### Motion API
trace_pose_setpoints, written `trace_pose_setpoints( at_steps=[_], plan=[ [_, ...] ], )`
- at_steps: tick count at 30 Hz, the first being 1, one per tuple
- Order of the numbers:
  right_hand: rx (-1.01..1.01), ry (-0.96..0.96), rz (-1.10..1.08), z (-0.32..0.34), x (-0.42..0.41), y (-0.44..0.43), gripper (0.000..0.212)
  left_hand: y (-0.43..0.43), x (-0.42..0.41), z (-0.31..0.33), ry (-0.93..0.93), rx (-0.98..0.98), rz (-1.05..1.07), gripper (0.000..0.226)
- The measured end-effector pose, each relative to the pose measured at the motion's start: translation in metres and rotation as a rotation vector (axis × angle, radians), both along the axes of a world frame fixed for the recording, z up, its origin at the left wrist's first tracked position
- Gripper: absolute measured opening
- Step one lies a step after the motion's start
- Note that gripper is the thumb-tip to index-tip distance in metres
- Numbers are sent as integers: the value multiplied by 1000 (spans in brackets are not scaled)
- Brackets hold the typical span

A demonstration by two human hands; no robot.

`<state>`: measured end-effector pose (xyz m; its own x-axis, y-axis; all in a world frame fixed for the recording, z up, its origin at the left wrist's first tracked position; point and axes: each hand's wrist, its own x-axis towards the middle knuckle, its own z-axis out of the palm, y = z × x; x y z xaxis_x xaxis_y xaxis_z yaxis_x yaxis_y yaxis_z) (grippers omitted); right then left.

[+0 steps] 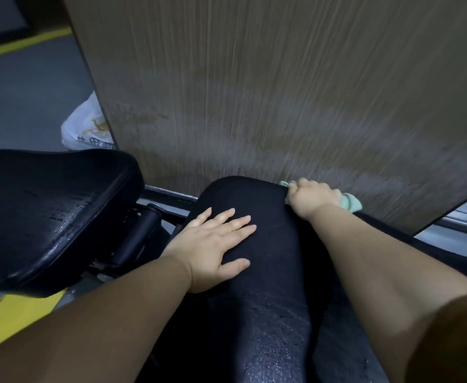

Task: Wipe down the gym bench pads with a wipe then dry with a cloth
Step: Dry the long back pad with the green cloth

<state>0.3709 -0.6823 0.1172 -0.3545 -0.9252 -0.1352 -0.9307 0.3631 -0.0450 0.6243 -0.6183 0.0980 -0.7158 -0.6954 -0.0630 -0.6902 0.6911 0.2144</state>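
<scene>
Far left: grey floor (27, 100) with yellow painted stripe (19, 47), matte. White plastic bag (85, 128), crinkled, orange print, sits on floor against the edge of the wood-grain panel (254, 92).

Left: seat pad (47, 217), black vinyl, rounded wedge shape, tilted, glossy; skin cracked and flaking near its right edge, sheen looks wet. Beside it a black cylinder (141, 233), smooth, part of the frame, and a metal rail (168, 193) running along the panel base.

Centre: left grip (215, 244) released, palm flat, fingers straight and slightly spread, pressing on the long pad (268, 272). Long pad is black vinyl, narrow, rounded far end, runs from the bottom edge of the view up to the panel; near part pebbled and speckled with shine, far part smoother and duller.

Right of centre: right grip (309, 197) clenched round a mint-green cloth (351, 203), knuckles up, at the far right corner of the long pad, touching its edge. Cloth bunched, soft ribbed texture, sticks out both sides of the fist; cannot tell if wipe or drying cloth.

Behind: panel upright, brown-grey vertical streaked grain, blurred, pale smudgy bands across lower half
</scene>
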Motion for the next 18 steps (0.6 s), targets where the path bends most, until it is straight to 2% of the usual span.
trace_pose_setpoints(
  at_steps=[4, 9, 13, 18],
  plan=[
    [-34, 14, 153, -5, 47, -22, 47, -3, 0, -1, -10, -9, -1, 80],
    [-50, -21, 211, -6, 30, -14, 43, -4, 0, 0, -6, -13, 7, 80],
    [-56, -23, 117, -2, -11, 6, 43, -4, 0, 1, 4, -11, 11, 79],
    [-3, -12, -126, -3, -74, 40, 51, -2, 0, 2, -6, -10, 5, 79]
  ],
)
